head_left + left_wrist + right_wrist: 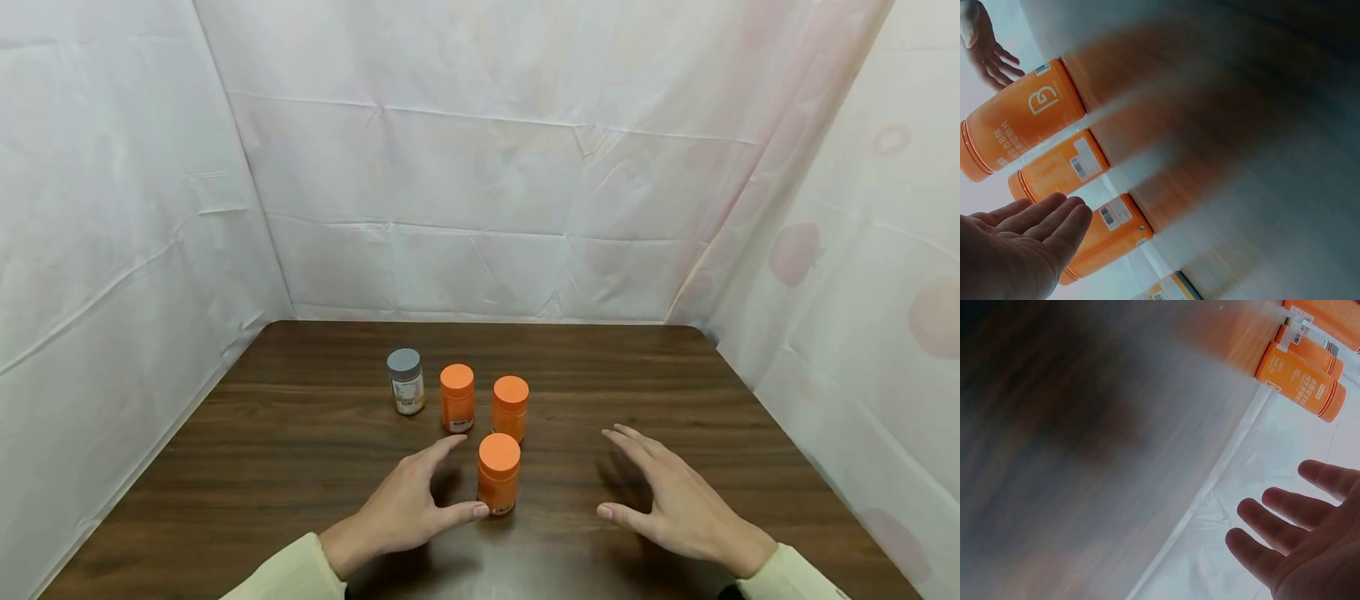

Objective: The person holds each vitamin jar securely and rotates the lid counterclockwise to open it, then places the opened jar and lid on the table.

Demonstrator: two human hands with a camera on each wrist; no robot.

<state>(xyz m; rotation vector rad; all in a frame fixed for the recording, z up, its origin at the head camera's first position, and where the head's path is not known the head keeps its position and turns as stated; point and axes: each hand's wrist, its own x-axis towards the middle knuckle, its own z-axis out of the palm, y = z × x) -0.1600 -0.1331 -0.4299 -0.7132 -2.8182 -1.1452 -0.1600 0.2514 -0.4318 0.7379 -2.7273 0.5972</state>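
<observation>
An orange bottle with an orange lid stands upright at the front of the group. My left hand is just left of it, fingers extended and thumb near its base; whether the thumb touches it I cannot tell. Behind stand two more orange bottles, a left one and a right one. Farther left is a bottle with a grey lid and a pale label. My right hand hovers well to the right of the bottles, its fingers spread and holding nothing.
All the bottles stand on a dark wood-grain table. Pale creased sheets hang around it: a back sheet, a left one and a right one with faint reddish prints.
</observation>
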